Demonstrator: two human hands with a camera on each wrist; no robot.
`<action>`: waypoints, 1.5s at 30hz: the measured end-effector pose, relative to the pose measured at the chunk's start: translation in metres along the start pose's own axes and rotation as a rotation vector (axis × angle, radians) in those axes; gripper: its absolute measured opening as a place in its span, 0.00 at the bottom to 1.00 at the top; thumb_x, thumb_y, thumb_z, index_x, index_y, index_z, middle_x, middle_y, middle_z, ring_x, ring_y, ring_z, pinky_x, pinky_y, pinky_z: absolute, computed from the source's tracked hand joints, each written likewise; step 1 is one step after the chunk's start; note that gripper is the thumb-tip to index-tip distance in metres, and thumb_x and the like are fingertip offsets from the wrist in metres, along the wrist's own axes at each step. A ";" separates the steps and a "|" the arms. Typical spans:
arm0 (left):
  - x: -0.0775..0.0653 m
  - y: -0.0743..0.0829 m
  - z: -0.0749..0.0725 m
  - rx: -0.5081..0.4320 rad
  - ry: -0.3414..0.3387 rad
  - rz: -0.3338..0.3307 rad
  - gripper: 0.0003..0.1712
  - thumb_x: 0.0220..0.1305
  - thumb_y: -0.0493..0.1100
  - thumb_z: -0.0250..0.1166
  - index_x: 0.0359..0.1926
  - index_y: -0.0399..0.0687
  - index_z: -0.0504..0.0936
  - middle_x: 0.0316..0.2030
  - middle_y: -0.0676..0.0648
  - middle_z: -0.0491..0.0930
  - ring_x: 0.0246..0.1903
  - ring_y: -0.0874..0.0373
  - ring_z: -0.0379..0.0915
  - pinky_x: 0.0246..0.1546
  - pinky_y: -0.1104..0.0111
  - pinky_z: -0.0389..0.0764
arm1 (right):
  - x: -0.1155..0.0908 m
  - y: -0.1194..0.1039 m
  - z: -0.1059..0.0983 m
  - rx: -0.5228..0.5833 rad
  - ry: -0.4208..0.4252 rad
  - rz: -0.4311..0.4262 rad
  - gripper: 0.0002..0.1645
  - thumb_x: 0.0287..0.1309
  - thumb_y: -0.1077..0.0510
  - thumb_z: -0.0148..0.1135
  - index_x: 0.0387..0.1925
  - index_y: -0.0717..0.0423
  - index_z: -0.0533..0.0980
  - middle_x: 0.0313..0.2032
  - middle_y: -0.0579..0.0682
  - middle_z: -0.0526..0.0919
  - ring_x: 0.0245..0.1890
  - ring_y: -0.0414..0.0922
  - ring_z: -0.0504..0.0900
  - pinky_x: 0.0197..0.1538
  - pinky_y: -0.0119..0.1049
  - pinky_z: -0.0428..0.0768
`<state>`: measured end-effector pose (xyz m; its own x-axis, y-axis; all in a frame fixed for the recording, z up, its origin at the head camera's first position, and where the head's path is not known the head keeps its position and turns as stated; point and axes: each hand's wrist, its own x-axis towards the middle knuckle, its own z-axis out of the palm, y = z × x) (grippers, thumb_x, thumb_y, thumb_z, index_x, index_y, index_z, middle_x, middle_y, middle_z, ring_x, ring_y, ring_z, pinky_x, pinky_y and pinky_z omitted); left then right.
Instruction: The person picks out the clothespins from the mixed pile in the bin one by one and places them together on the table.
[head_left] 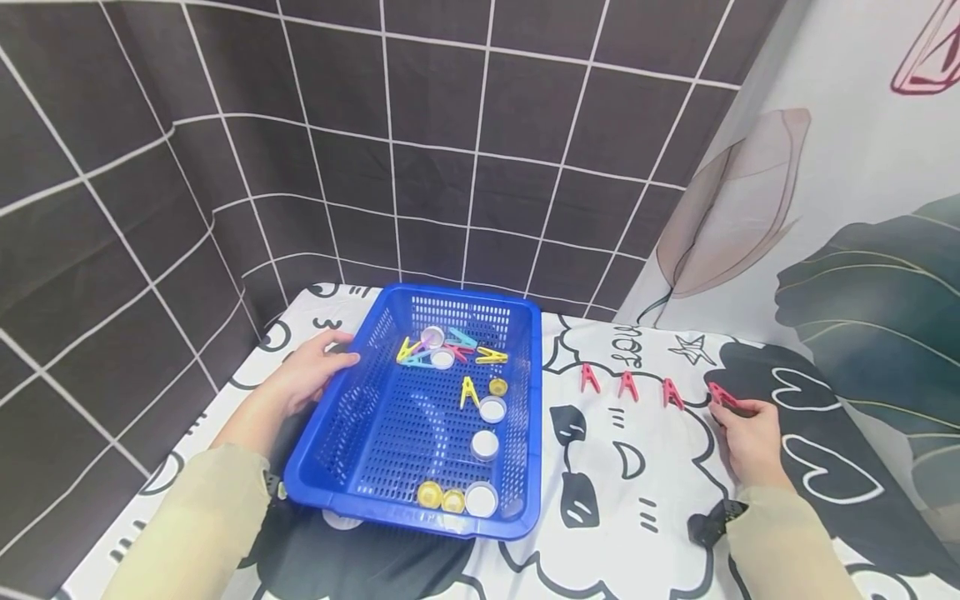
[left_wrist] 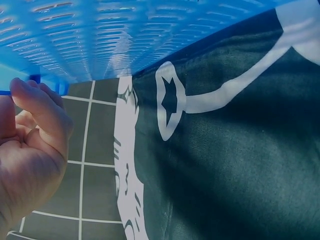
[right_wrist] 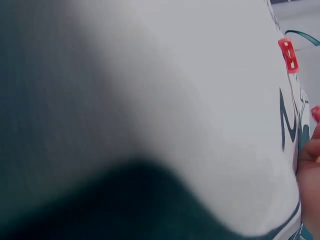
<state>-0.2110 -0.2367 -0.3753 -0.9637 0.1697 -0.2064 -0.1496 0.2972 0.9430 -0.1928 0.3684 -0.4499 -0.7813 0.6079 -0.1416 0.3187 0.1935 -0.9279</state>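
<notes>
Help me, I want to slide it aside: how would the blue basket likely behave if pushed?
The basket probably feels light for its size, given its slotted walls. Its wide, low shape makes tipping unlikely. The caps and clothespins lying loose inside would likely shift about.

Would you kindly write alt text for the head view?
A person's right hand holds a red clothespin beside a row of three more on patterned cloth; the left hand grips a blue basket containing clothespins and round white and yellow pieces.
</notes>
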 end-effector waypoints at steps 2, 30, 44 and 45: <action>0.000 0.000 0.000 0.004 0.000 0.002 0.33 0.66 0.43 0.56 0.67 0.40 0.55 0.29 0.43 0.81 0.23 0.52 0.81 0.22 0.60 0.83 | 0.001 0.000 0.000 -0.054 -0.013 0.003 0.26 0.56 0.62 0.62 0.50 0.61 0.58 0.48 0.53 0.64 0.38 0.37 0.71 0.32 0.19 0.77; -0.001 0.000 0.000 -0.006 0.008 -0.002 0.32 0.66 0.43 0.56 0.67 0.41 0.56 0.32 0.41 0.81 0.26 0.50 0.81 0.26 0.57 0.83 | -0.009 -0.019 0.002 -0.493 -0.070 -0.013 0.30 0.56 0.55 0.59 0.49 0.72 0.58 0.43 0.68 0.65 0.44 0.61 0.66 0.41 0.50 0.69; 0.000 0.000 0.000 0.002 0.001 -0.004 0.33 0.66 0.43 0.56 0.68 0.40 0.54 0.30 0.42 0.82 0.25 0.51 0.81 0.24 0.58 0.83 | -0.004 -0.035 -0.003 -0.470 -0.084 0.023 0.44 0.58 0.46 0.56 0.61 0.76 0.51 0.52 0.75 0.63 0.54 0.66 0.65 0.52 0.58 0.71; 0.000 0.000 0.000 0.000 -0.001 -0.005 0.33 0.66 0.43 0.56 0.68 0.40 0.54 0.31 0.42 0.82 0.25 0.50 0.81 0.24 0.57 0.83 | 0.004 -0.032 -0.004 -0.468 -0.083 0.014 0.46 0.58 0.45 0.56 0.62 0.75 0.51 0.54 0.75 0.62 0.56 0.67 0.64 0.53 0.59 0.70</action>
<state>-0.2111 -0.2370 -0.3756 -0.9627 0.1689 -0.2114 -0.1546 0.2976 0.9421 -0.2042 0.3672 -0.4192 -0.8094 0.5531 -0.1973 0.5220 0.5237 -0.6733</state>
